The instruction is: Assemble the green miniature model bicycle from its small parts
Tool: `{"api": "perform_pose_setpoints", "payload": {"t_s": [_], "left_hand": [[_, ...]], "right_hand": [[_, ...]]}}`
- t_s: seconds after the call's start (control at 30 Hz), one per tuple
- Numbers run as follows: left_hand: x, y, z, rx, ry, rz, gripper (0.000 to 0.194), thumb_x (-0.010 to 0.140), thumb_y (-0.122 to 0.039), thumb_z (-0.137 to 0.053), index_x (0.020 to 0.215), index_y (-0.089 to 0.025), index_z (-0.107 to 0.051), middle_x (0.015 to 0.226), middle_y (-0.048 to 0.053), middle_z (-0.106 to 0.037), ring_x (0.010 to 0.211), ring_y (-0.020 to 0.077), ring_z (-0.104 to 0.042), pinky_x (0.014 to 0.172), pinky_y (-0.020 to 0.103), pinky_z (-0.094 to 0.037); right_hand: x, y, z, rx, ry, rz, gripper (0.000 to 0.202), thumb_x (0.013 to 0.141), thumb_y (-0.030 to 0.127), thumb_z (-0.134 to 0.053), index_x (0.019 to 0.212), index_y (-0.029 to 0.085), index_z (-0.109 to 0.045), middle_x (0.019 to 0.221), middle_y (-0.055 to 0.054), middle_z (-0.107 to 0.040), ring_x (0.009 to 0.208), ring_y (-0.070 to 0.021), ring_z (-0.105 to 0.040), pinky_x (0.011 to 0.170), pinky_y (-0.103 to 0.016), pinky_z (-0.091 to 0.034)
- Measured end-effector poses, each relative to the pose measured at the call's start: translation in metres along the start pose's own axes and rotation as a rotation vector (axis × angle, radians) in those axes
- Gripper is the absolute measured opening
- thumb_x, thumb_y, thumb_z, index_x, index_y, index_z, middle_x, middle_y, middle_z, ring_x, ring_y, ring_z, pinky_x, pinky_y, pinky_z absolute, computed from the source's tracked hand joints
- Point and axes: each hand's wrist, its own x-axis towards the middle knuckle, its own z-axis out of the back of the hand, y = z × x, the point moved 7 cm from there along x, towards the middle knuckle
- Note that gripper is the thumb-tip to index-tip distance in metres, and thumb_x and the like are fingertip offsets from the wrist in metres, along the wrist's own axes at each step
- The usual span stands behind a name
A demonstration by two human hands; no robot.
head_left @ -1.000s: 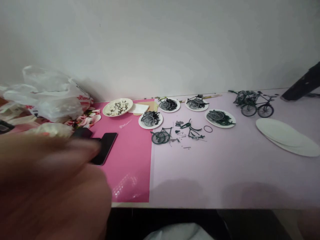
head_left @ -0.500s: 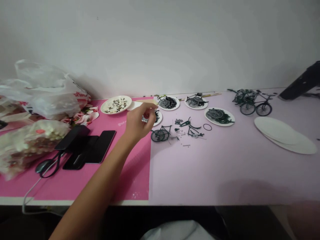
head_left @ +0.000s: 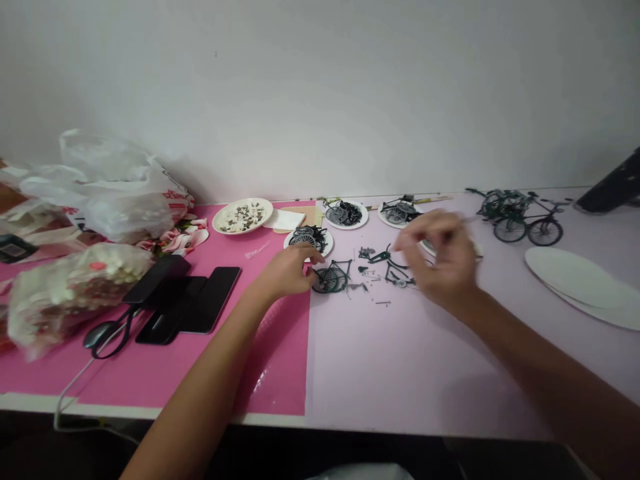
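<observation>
My left hand (head_left: 293,272) is at the near edge of the pink sheet, thumb and forefinger apart beside the wheel of a partly built model bicycle (head_left: 331,279). Whether the fingertips touch the wheel, I cannot tell. My right hand (head_left: 443,260) is smeared by motion, with bent fingers, above the lilac surface. Just left of it lie a dark model bicycle frame (head_left: 395,275), a green curved part (head_left: 383,256) and small loose pieces, including a thin pin (head_left: 383,303). Behind the right hand, a plate of parts (head_left: 479,251) is mostly covered.
Plates of dark bicycle parts (head_left: 327,248) (head_left: 363,220) stand along the back. Assembled model bicycles (head_left: 527,227) are at the right, near flat white plates (head_left: 580,277). At the left are a bowl of small pieces (head_left: 242,217), phones (head_left: 213,300), a cable and plastic bags (head_left: 115,193).
My left hand has lowered from above the plates to beside the bicycle wheel. My right hand has come in from the lower right over the parts. The view has shifted slightly.
</observation>
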Motion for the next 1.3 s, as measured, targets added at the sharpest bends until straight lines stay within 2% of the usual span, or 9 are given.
{"api": "perform_pose_setpoints", "payload": {"t_s": [0.07, 0.1, 0.17, 0.43, 0.63, 0.77, 0.97, 1.07, 1.3], "left_hand": [[-0.001, 0.003, -0.005, -0.012, 0.06, 0.003, 0.043, 0.07, -0.006, -0.06, 0.108, -0.017, -0.077, 0.11, 0.009, -0.075, 0.089, 0.0222, -0.069, 0.078, 0.031, -0.057], [-0.001, 0.003, -0.008, -0.018, 0.074, -0.002, 0.046, 0.07, -0.005, -0.06, 0.11, -0.016, -0.077, 0.111, 0.009, -0.074, 0.09, 0.0225, -0.069, 0.078, 0.031, -0.057], [-0.002, 0.003, -0.012, -0.028, 0.084, -0.016, 0.048, 0.07, -0.004, -0.059, 0.112, -0.016, -0.077, 0.112, 0.01, -0.072, 0.092, 0.0233, -0.069, 0.079, 0.032, -0.057], [-0.004, 0.007, -0.031, -0.095, 0.131, -0.02, 0.044, 0.081, -0.003, -0.054, 0.11, -0.022, -0.08, 0.109, 0.009, -0.072, 0.092, 0.0231, -0.07, 0.081, 0.032, -0.057], [-0.001, 0.012, -0.039, -0.081, 0.113, 0.005, 0.034, 0.09, -0.011, -0.052, 0.107, -0.021, -0.08, 0.11, 0.009, -0.071, 0.092, 0.0241, -0.071, 0.083, 0.034, -0.056], [0.0, 0.012, -0.042, -0.062, 0.035, -0.011, 0.03, 0.093, -0.014, -0.051, 0.104, -0.02, -0.078, 0.107, 0.009, -0.07, 0.091, 0.0243, -0.07, 0.081, 0.034, -0.056], [0.002, 0.01, -0.041, -0.087, -0.112, -0.066, 0.029, 0.096, -0.013, -0.05, 0.108, -0.02, -0.076, 0.111, 0.01, -0.07, 0.092, 0.0227, -0.07, 0.076, 0.032, -0.055], [0.002, 0.006, -0.037, -0.125, -0.18, -0.067, 0.027, 0.097, -0.013, -0.052, 0.109, -0.02, -0.075, 0.112, 0.01, -0.07, 0.091, 0.021, -0.07, 0.075, 0.031, -0.054], [-0.002, 0.0, -0.026, -0.29, -0.385, -0.008, 0.02, 0.1, -0.021, -0.053, 0.105, -0.018, -0.073, 0.105, 0.01, -0.072, 0.087, 0.0198, -0.068, 0.074, 0.03, -0.053]], "right_hand": [[-0.003, -0.007, -0.028, -0.053, 0.187, -0.007, 0.016, 0.096, 0.02, -0.068, 0.086, 0.023, -0.057, 0.084, -0.003, -0.063, 0.076, -0.0196, -0.061, 0.067, -0.033, -0.052], [-0.008, -0.012, -0.044, -0.091, 0.322, -0.016, 0.019, 0.096, 0.019, -0.067, 0.084, 0.024, -0.053, 0.084, -0.003, -0.061, 0.075, -0.0199, -0.06, 0.067, -0.034, -0.05], [-0.02, -0.019, -0.065, -0.154, 0.471, -0.013, 0.016, 0.093, 0.021, -0.072, 0.09, 0.023, -0.056, 0.086, -0.004, -0.061, 0.081, -0.023, -0.062, 0.072, -0.036, -0.051], [-0.047, -0.034, -0.083, -0.22, 0.578, -0.078, 0.022, 0.091, 0.021, -0.077, 0.092, 0.023, -0.055, 0.093, -0.005, -0.062, 0.093, -0.0253, -0.063, 0.083, -0.04, -0.052], [-0.051, -0.042, -0.088, -0.2, 0.522, -0.072, 0.025, 0.093, 0.016, -0.074, 0.087, 0.024, -0.051, 0.085, -0.002, -0.059, 0.089, -0.0241, -0.062, 0.08, -0.038, -0.053], [-0.052, -0.041, -0.085, -0.159, 0.461, -0.01, 0.019, 0.096, 0.015, -0.069, 0.092, 0.024, -0.052, 0.087, -0.003, -0.062, 0.088, -0.0243, -0.063, 0.08, -0.038, -0.053], [-0.049, -0.045, -0.075, -0.075, 0.356, -0.104, 0.011, 0.1, 0.023, -0.061, 0.097, 0.026, -0.051, 0.077, 0.002, -0.055, 0.065, -0.0177, -0.059, 0.061, -0.03, -0.048], [-0.046, -0.044, -0.066, 0.0, 0.243, -0.141, 0.014, 0.099, 0.025, -0.061, 0.095, 0.027, -0.047, 0.082, 0.0, -0.061, 0.071, -0.0187, -0.064, 0.066, -0.031, -0.052], [-0.046, -0.056, -0.053, 0.125, 0.016, -0.289, 0.041, 0.093, 0.03, -0.07, 0.081, 0.029, -0.031, 0.096, -0.006, -0.075, 0.09, -0.0237, -0.073, 0.081, -0.04, -0.058]]}}
